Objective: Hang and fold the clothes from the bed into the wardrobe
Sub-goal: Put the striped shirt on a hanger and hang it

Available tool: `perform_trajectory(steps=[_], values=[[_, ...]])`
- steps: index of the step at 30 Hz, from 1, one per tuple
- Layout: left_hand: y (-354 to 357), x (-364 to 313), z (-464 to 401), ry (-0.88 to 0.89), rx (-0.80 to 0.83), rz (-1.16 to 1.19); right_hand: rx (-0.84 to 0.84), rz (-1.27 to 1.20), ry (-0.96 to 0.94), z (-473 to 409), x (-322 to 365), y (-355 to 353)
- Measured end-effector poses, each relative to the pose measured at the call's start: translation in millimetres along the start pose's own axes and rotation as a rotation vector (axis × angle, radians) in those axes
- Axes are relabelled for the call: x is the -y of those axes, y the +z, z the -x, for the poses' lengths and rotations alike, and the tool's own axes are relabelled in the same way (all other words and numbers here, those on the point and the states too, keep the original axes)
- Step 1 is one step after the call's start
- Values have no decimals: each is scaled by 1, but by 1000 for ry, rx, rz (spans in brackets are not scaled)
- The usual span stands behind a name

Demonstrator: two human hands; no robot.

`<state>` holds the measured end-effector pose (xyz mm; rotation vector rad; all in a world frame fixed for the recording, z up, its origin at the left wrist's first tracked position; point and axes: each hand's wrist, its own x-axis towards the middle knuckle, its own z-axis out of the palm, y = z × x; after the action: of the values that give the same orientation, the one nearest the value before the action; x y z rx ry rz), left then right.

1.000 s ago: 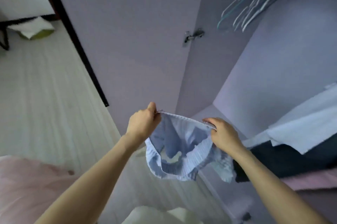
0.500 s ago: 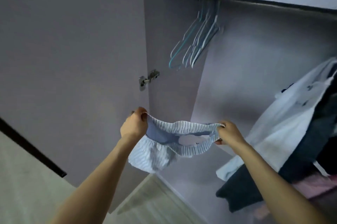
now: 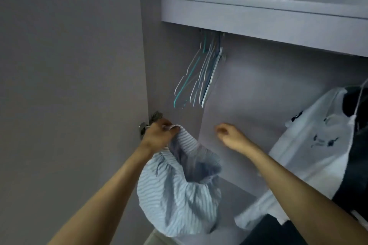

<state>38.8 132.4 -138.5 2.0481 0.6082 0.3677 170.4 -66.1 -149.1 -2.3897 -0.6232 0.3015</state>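
My left hand [image 3: 157, 135] grips the waistband of a blue-and-white striped garment [image 3: 179, 199], which hangs down in a loose bunch in front of the open wardrobe. My right hand [image 3: 231, 136] is raised to the right of it with fingers loosely curled and nothing in them, apart from the cloth. Several empty hangers [image 3: 201, 77], teal and white, hang bunched together under the wardrobe shelf [image 3: 258, 19], above and between my hands.
The wardrobe door [image 3: 69, 85] stands open on the left, its metal hinge [image 3: 148, 124] just behind my left hand. A white printed shirt [image 3: 318, 145] and dark clothes [image 3: 356, 175] hang at the right.
My right hand has let go of the waistband and risen clear. The garment now drops from my left hand alone. The view has tilted up, bringing the shelf into sight.
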Motion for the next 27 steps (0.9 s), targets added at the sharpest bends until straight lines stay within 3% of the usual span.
perform_trajectory(steps=[4,6,8,15,21,24,27], values=[[-7,-14,-21,42,18,-84,-211,-659,150,-43,51,-6],[-11,-14,-29,46,-8,-105,-202,-734,207,-64,67,-7],[-15,-11,-34,40,-26,-111,-209,-709,215,-80,77,-2],[-14,4,-39,13,1,-135,-470,-390,116,-90,75,1],[0,0,-37,33,21,-104,-815,1,38,-63,71,-11],[7,-6,-34,53,49,-87,-891,-14,34,-58,71,-26],[14,-7,-31,70,62,-79,-933,-214,33,-57,69,-34]])
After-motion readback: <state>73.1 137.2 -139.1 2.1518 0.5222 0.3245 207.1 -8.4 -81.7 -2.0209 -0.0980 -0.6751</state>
